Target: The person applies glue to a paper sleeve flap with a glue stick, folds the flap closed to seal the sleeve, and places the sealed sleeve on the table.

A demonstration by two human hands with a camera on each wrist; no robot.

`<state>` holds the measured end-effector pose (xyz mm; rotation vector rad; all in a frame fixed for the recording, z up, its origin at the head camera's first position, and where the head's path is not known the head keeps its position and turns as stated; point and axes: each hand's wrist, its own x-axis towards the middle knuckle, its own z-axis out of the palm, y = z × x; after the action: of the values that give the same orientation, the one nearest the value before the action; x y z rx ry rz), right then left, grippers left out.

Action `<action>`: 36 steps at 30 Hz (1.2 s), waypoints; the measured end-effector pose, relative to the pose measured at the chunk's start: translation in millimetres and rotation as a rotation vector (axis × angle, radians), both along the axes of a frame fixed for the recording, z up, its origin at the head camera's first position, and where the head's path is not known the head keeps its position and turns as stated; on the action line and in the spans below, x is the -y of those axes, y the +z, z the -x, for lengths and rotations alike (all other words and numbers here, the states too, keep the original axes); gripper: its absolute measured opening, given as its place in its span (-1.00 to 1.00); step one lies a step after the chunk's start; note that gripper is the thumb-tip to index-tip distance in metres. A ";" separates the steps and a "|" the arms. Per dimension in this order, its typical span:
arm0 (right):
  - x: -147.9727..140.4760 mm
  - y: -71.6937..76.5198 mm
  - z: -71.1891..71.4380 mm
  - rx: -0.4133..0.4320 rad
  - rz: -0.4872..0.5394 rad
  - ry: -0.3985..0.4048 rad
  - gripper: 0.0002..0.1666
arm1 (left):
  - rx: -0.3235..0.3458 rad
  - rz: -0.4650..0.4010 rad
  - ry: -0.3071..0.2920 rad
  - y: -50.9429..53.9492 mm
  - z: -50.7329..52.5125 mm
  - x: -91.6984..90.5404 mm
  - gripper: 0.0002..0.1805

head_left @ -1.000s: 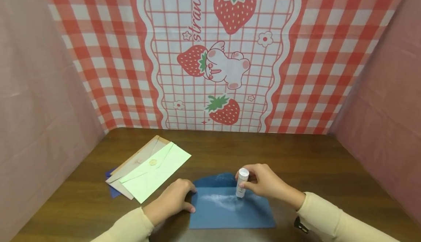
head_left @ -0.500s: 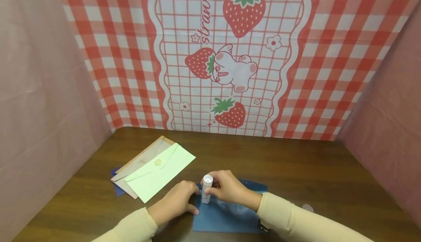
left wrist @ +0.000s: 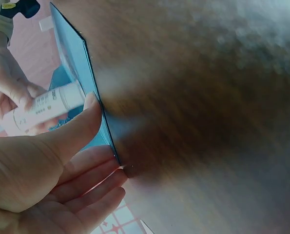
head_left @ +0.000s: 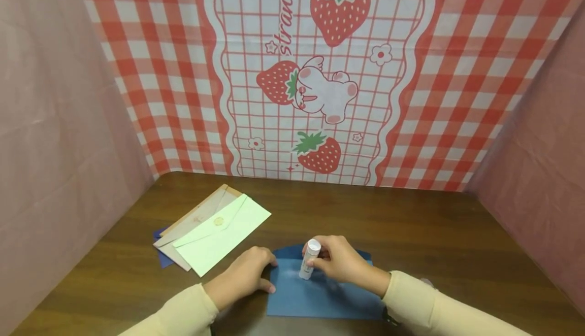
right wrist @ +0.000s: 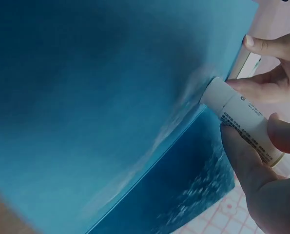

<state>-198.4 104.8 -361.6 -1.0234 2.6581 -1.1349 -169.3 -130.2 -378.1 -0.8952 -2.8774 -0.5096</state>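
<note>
A blue envelope (head_left: pixel 315 303) lies on the table, its darker flap (right wrist: pixel 196 178) spread open on the far side. My right hand (head_left: pixel 342 261) grips a white glue stick (head_left: pixel 310 261), slightly tilted, with its lower end on the envelope just below the flap fold. A whitish glue streak (right wrist: pixel 142 161) runs beside that fold in the right wrist view, and pale marks speckle the flap. At the envelope's left edge rests my left hand (head_left: pixel 244 275), thumb (left wrist: pixel 81 124) and fairly straight fingers touching the paper.
Left of the hands, several envelopes overlap in a pile: a pale green envelope (head_left: pixel 224 237) on top, then greyish, orange-brown and blue ones. A small round translucent thing (head_left: pixel 427 282) lies by the right sleeve. A strawberry-print checked cloth (head_left: pixel 320 87) hangs behind the table.
The glue stick in my right hand has swept left to near the left hand, then come back partway right along the fold. My left hand keeps its place on the envelope's edge.
</note>
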 end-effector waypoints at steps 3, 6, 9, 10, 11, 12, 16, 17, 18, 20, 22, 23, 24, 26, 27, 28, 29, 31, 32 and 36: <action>-11.2 0.0 -1.1 -0.010 -0.005 -0.013 -0.86 | 0.000 0.002 0.000 0.3 -0.9 -0.3 -0.52; -21.9 1.9 -1.1 -0.025 -0.019 -0.027 -0.86 | 0.002 -0.005 0.009 0.3 -0.1 -0.5 -0.51; -32.9 4.2 -1.1 -0.039 -0.035 -0.050 -0.86 | 0.007 -0.005 0.018 1.0 0.9 -0.7 -0.51; -36.4 4.9 -1.2 -0.046 -0.042 -0.057 -0.86 | 0.006 -0.007 0.019 1.0 1.5 -0.7 -0.51; -40.1 5.4 -1.3 -0.050 -0.046 -0.064 -0.86 | 0.009 -0.007 0.020 1.0 1.7 -1.0 -0.51; -43.6 5.6 -1.7 -0.055 -0.050 -0.072 -0.86 | 0.009 -0.005 0.020 1.0 1.7 -1.0 -0.51; -57.6 4.6 -4.4 -0.079 -0.057 -0.103 -0.86 | 0.020 -0.007 0.022 0.2 0.4 -1.6 -0.50; -60.9 4.2 -5.1 -0.083 -0.057 -0.111 -0.86 | 0.023 -0.006 0.023 0.1 -0.2 -1.7 -0.50; -63.8 3.8 -5.8 -0.086 -0.057 -0.119 -0.86 | 0.025 -0.004 0.025 0.1 -0.8 -1.7 -0.50; -69.9 3.2 -7.3 -0.082 -0.056 -0.130 -0.86 | 0.032 -0.003 0.029 0.4 -1.8 -2.0 -0.50; -75.4 3.3 -8.6 -0.077 -0.056 -0.136 -0.86 | 0.038 -0.001 0.030 0.6 -2.4 -2.4 -0.50; -78.3 3.6 -9.3 -0.072 -0.057 -0.139 -0.86 | 0.044 -0.001 0.031 0.9 -2.8 -2.6 -0.50; -81.2 4.0 -9.9 -0.068 -0.058 -0.141 -0.86 | 0.050 -0.002 0.032 1.0 -3.3 -2.9 -0.50; -87.6 5.0 -11.1 -0.064 -0.066 -0.143 -0.86 | 0.058 0.001 0.029 1.0 -4.4 -3.4 -0.50; -91.0 5.6 -11.6 -0.062 -0.071 -0.144 -0.86 | 0.059 0.004 0.026 1.1 -4.8 -3.5 -0.50; -94.3 6.3 -12.0 -0.061 -0.077 -0.146 -0.85 | 0.063 0.005 0.025 1.0 -5.3 -3.6 -0.50; -97.5 7.0 -12.2 -0.071 -0.088 -0.147 -0.86 | 0.068 0.003 0.026 0.8 -5.9 -3.6 -0.50; -102.9 9.1 -11.8 -0.093 -0.114 -0.156 -0.86 | 0.069 0.007 0.027 0.8 -7.3 -3.4 -0.51; -104.9 10.4 -11.1 -0.104 -0.127 -0.161 -0.86 | 0.070 0.013 0.029 1.0 -7.7 -3.4 -0.51; -105.6 17.5 -5.4 -0.082 -0.170 -0.204 -0.81 | 0.029 0.077 0.030 3.3 -10.4 -7.2 -0.61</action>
<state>-193.0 210.4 -344.1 -0.8027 2.9192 -0.8938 -158.9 -123.0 -374.8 -0.8606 -2.9507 -0.4145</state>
